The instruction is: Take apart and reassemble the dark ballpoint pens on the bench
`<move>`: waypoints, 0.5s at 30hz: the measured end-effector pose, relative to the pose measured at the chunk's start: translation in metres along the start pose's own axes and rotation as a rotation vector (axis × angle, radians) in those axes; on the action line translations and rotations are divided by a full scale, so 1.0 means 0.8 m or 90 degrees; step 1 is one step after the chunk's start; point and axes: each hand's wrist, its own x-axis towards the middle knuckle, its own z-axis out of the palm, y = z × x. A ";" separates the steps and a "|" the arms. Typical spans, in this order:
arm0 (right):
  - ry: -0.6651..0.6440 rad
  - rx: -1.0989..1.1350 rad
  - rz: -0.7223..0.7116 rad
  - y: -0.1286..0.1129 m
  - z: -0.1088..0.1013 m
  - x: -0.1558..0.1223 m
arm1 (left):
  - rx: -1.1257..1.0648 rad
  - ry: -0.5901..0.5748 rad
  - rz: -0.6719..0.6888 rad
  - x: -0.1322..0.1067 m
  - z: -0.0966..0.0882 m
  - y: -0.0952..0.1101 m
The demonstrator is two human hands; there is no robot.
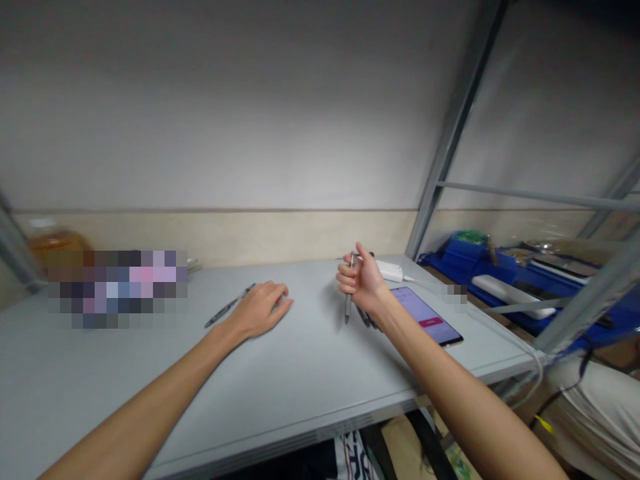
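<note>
1. Head view shows both our arms reaching over a pale grey tabletop [280,380].
2. Our right grip [363,277] is raised above it, fingers curled round a slim grey pen [348,303] and closed on it, with the pen nearly upright and its lower end pointing down.
3. Our left grip [263,309] rests palm down on the surface, fingers loosely bent and thumb spread a little; we see nothing held in it.
4. Just beside that palm lies a dark pen [225,309], set at a slant; we cannot tell whether they touch.
5. Behind our right wrist we see dark slim items [367,319], partly hidden.
6. Near them lie a lit phone [425,313] and a white charger [391,271] with its cable.
7. Well to the left stands an amber bottle [60,241], partly pixelated.
</note>
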 end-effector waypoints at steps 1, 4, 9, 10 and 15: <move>0.008 0.020 0.014 -0.002 0.000 0.002 | 0.002 0.002 -0.007 0.000 0.001 -0.003; 0.032 0.041 0.039 -0.006 0.002 0.008 | 0.008 0.007 -0.022 -0.001 0.001 -0.006; 0.013 0.034 0.057 -0.010 0.012 0.007 | 0.008 -0.001 -0.034 -0.002 -0.002 -0.001; 0.004 0.034 0.058 -0.012 0.013 0.006 | 0.006 -0.003 -0.037 -0.002 -0.003 0.000; -0.007 0.028 0.049 -0.017 0.013 0.006 | -0.014 -0.009 -0.040 -0.003 -0.004 0.003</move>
